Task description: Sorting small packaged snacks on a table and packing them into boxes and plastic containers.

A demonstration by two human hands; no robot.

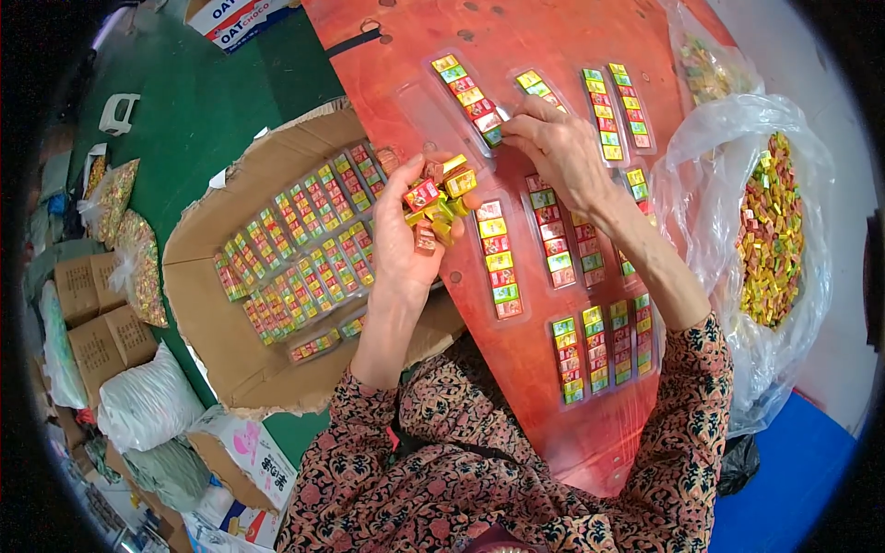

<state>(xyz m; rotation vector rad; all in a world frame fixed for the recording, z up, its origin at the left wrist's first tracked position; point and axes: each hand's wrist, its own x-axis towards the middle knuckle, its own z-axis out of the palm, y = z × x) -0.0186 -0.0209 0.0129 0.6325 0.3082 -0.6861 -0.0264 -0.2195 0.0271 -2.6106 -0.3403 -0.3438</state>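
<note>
My left hand (pixel 402 253) is cupped, palm up, around a heap of small foil-wrapped candies (pixel 448 192) in red, yellow, green and brown. Over the red table (pixel 406 55), my right hand (pixel 567 152) has its fingers pinched at the near end of a clear plastic tray (pixel 467 100). A row of wrapped candies fills that tray, and the fingertips meet a green candy (pixel 492 136) at its end. Part of another filled tray (pixel 539 85) is hidden behind the right hand. Between my forearms lies a filled tray (pixel 499 263) in one long row.
More filled trays (pixel 581 359) lie on the table's right part. A clear bag of loose candies (pixel 772 240) stands at the right edge. On the left, a cardboard box (pixel 207 355) holds rows of filled trays. Cartons (pixel 97 336) and sacks (pixel 147 396) stand on the green floor.
</note>
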